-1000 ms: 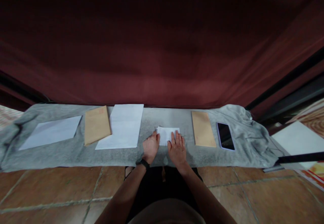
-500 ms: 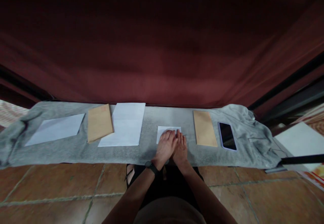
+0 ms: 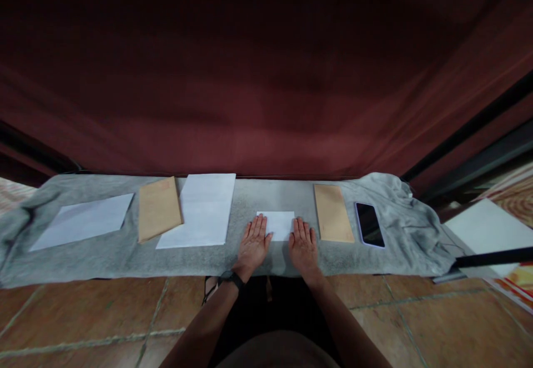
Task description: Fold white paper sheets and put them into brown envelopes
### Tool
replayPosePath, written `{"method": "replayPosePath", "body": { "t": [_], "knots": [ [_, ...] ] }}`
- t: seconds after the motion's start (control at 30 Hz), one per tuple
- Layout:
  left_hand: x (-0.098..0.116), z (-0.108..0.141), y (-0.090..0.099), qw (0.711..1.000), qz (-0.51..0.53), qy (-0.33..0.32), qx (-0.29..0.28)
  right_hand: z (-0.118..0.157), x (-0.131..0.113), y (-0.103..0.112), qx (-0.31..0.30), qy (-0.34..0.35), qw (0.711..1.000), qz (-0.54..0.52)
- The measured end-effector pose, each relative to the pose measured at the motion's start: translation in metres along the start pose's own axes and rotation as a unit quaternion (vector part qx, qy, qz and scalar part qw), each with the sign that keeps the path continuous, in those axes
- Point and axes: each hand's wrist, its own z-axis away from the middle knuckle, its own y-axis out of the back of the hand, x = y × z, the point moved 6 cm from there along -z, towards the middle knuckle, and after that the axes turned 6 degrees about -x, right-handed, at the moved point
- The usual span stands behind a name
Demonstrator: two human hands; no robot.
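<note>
A small white sheet of paper (image 3: 280, 225), which looks folded, lies flat on the grey cloth (image 3: 266, 193) in front of me. My left hand (image 3: 254, 240) rests palm down at its left edge, fingers stretched out, thumb pointing inward. At the right edge lies my right hand (image 3: 303, 244), also flat with its fingers extended. Between the two hands the middle of the paper shows. Neither hand grips anything. A brown envelope (image 3: 333, 212) sits just right of my right hand.
Left of my hands lie large white sheets (image 3: 208, 207), overlapped by a brown envelope stack (image 3: 159, 210), and another white sheet (image 3: 83, 221) farther left. A phone (image 3: 370, 225) lies on the right. Behind the narrow cloth-covered surface rises a dark red panel (image 3: 250, 151).
My hands were together, left over right, on the paper. They have moved apart to its left and right edges, uncovering its middle. The view has shifted slightly.
</note>
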Motion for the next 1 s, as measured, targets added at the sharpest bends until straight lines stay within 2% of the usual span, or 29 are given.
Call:
{"method": "replayPosePath", "body": {
  "t": [0.17,0.33,0.43,0.57,0.7,1.0],
  "knots": [
    [0.001,-0.001,0.000,1.000,-0.014,0.008,-0.003,-0.004,-0.001,0.004,0.004,-0.006,1.000,-0.012],
    [0.002,0.000,0.002,1.000,-0.021,-0.001,-0.002,-0.011,-0.036,-0.003,-0.052,0.138,0.985,-0.085],
    [0.006,0.001,0.003,1.000,-0.020,-0.008,0.004,-0.011,-0.045,-0.009,-0.079,0.175,0.977,-0.094],
    [0.022,-0.004,0.001,0.999,-0.001,-0.050,-0.008,-0.018,-0.037,-0.015,-0.073,0.153,0.983,-0.072],
    [0.027,-0.012,-0.002,0.999,0.013,-0.044,-0.019,-0.029,-0.028,-0.017,-0.061,0.117,0.990,-0.052],
    [-0.003,-0.014,0.001,1.000,0.022,0.017,0.000,-0.033,-0.005,-0.015,-0.047,0.062,0.997,-0.011]
  ]
}}
